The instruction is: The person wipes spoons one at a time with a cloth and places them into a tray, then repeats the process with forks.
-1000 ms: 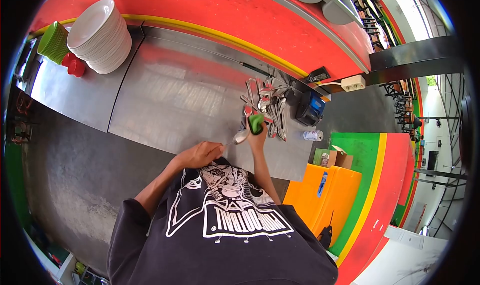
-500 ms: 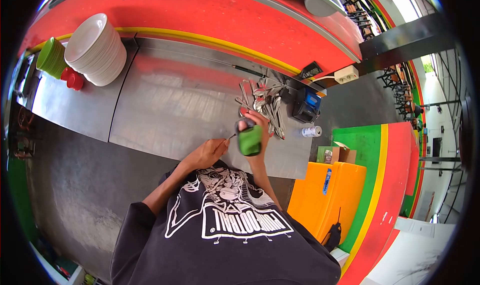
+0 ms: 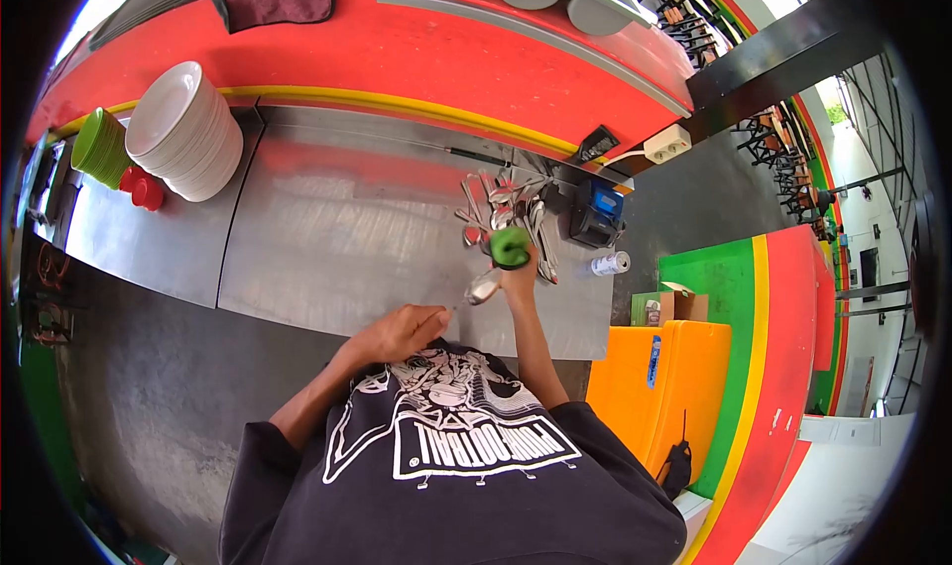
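Note:
My left hand (image 3: pixel 402 333) is closed in a pinch on the thin handle of a spoon, above the near edge of the metal counter (image 3: pixel 327 238). The spoon's bowl (image 3: pixel 483 287) points away to the right, just beside my right hand (image 3: pixel 522 273). Bunched in that right hand is a green cloth (image 3: pixel 511 248), which hides most of its fingers. Right behind the cloth lies a loose pile of spoons and other cutlery (image 3: pixel 504 200), partly covered by it.
White plates (image 3: pixel 188 139), green dishes (image 3: pixel 99 149) and red cups (image 3: pixel 146 190) are stacked at the left. A dark device with a blue top (image 3: pixel 598 213) and a can (image 3: pixel 610 264) stand right of the cutlery. An orange container (image 3: pixel 659 387) is below right.
My right hand and the cloth have moved up to the pile's near side, uncovering the spoon's bowl. My left hand sits slightly lower. The view has shifted a little.

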Tool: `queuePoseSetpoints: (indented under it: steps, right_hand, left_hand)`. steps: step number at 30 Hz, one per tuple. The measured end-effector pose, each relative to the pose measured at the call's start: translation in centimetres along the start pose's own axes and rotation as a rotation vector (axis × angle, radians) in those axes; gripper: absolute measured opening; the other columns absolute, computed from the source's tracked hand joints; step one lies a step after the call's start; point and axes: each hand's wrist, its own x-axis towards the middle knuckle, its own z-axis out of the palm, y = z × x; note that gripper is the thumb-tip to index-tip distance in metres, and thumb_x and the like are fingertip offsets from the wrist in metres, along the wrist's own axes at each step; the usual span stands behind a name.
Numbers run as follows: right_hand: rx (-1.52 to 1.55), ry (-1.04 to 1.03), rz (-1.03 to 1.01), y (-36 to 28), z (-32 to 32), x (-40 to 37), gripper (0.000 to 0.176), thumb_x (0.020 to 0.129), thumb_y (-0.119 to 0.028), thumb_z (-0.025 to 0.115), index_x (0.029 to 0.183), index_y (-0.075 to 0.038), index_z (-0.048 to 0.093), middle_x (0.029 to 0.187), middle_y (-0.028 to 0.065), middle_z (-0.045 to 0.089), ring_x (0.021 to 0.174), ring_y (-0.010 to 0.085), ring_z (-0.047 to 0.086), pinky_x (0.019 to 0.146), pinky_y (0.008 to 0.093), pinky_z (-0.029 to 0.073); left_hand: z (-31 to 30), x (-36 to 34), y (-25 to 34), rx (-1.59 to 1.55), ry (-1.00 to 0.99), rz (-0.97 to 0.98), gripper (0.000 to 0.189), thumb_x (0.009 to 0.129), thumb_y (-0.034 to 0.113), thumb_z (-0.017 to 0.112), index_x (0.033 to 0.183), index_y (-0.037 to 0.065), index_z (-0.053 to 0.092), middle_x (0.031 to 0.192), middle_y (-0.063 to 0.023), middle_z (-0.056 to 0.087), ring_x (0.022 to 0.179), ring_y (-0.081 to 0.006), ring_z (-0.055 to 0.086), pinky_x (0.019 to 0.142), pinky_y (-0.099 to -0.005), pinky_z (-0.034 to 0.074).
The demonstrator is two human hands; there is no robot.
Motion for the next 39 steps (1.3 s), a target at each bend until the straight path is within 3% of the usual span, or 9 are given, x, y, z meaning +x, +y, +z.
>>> queuePoseSetpoints:
  steps: [2, 9, 15, 18, 24, 27, 30, 36, 39]
  right_hand:
    - [0.325, 0.073, 0.543, 0.5, -0.5, -0.8, 0.017, 0.087, -0.019, 0.073, 0.083, -0.005, 0.066, 0.073, 0.0027, 0.065, 0.058, 0.0097, 0.059, 0.052, 0.025, 0.045]
    - [0.48, -0.251, 0.701, -0.6, -2.1, -5.8, 0.029, 0.098, -0.031, 0.059, 0.107, -0.004, 0.061, 0.088, 0.0037, 0.065, 0.08, 0.0124, 0.064, 0.072, 0.0261, 0.05]
    - [0.484, -0.42, 0.605, -4.8, -0.3, -6.6, 0.031, 0.098, -0.031, 0.059, 0.111, -0.003, 0.061, 0.092, 0.0036, 0.064, 0.084, 0.0114, 0.062, 0.075, 0.0261, 0.049]
    - [0.419, -0.462, 0.627, -5.9, -0.2, -5.3, 0.03, 0.095, -0.028, 0.063, 0.111, -0.003, 0.061, 0.091, 0.003, 0.064, 0.08, 0.0099, 0.061, 0.072, 0.0253, 0.048]
    - [0.344, -0.456, 0.528, -6.6, -0.4, -3.4, 0.027, 0.092, -0.022, 0.068, 0.11, -0.002, 0.064, 0.091, 0.003, 0.065, 0.082, 0.0096, 0.061, 0.071, 0.0249, 0.049]
    - [0.393, -0.46, 0.544, -6.8, -0.2, -3.0, 0.026, 0.091, -0.02, 0.068, 0.11, -0.002, 0.065, 0.09, 0.0028, 0.065, 0.082, 0.0101, 0.061, 0.072, 0.0248, 0.049]
    - [0.39, -0.47, 0.531, -6.8, 0.0, -3.1, 0.026, 0.09, -0.019, 0.069, 0.11, -0.002, 0.065, 0.09, 0.003, 0.066, 0.083, 0.0103, 0.061, 0.073, 0.0253, 0.049]
    - [0.319, -0.542, 0.538, -4.8, 0.5, -4.6, 0.026, 0.088, -0.018, 0.071, 0.109, -0.003, 0.067, 0.093, 0.0028, 0.068, 0.083, 0.01, 0.062, 0.074, 0.0259, 0.049]
    - [0.341, -0.55, 0.571, -4.3, 0.5, -5.4, 0.022, 0.088, -0.015, 0.071, 0.105, -0.002, 0.067, 0.095, 0.0036, 0.069, 0.088, 0.0107, 0.064, 0.078, 0.0262, 0.05]
  left_hand:
    - [-0.1, 0.3, 0.9, 0.003, 0.047, 0.006, 0.039, 0.105, 0.029, 0.039, 0.079, 0.001, 0.048, 0.063, -0.0029, 0.043, 0.059, -0.015, 0.04, 0.058, -0.0332, 0.038]
    - [0.2, 1.6, -0.3, -0.096, 0.173, -0.071, 0.039, 0.105, 0.028, 0.04, 0.079, 0.001, 0.048, 0.063, -0.0021, 0.039, 0.059, -0.0113, 0.036, 0.056, -0.0302, 0.035]
    - [0.9, 2.6, -1.3, 0.132, 0.213, 0.113, 0.026, 0.101, 0.017, 0.043, 0.091, -0.004, 0.053, 0.073, -0.0174, 0.062, 0.068, -0.0337, 0.062, 0.066, -0.0413, 0.047]
    - [1.0, 2.6, -0.9, 0.24, 0.179, 0.093, 0.018, 0.097, 0.01, 0.046, 0.103, -0.005, 0.053, 0.082, -0.027, 0.065, 0.084, -0.0458, 0.063, 0.072, -0.0503, 0.049]
    - [0.6, 3.4, -0.9, 0.213, 0.223, 0.278, 0.02, 0.094, 0.005, 0.047, 0.11, -0.006, 0.049, 0.08, -0.0254, 0.065, 0.076, -0.0482, 0.062, 0.067, -0.0493, 0.05]
    - [0.6, 3.4, -1.1, 0.182, 0.2, 0.221, 0.016, 0.096, 0.008, 0.042, 0.102, -0.005, 0.049, 0.082, -0.0221, 0.067, 0.074, -0.0397, 0.066, 0.068, -0.0432, 0.051]
    - [-0.8, 3.0, 2.5, 0.021, -0.047, -0.244, 0.018, 0.099, 0.011, 0.038, 0.103, -0.004, 0.048, 0.08, -0.0184, 0.067, 0.07, -0.0284, 0.069, 0.065, -0.037, 0.054]
    - [-0.3, 2.4, -1.6, -0.187, -0.179, -0.271, 0.024, 0.103, 0.02, 0.033, 0.102, -0.001, 0.046, 0.078, -0.0165, 0.068, 0.07, -0.0245, 0.071, 0.062, -0.0328, 0.057]
    - [-0.3, 2.2, -2.5, -0.279, -0.244, -0.333, 0.027, 0.106, 0.02, 0.031, 0.105, -0.002, 0.046, 0.085, -0.0156, 0.069, 0.08, -0.0222, 0.071, 0.073, -0.0312, 0.057]
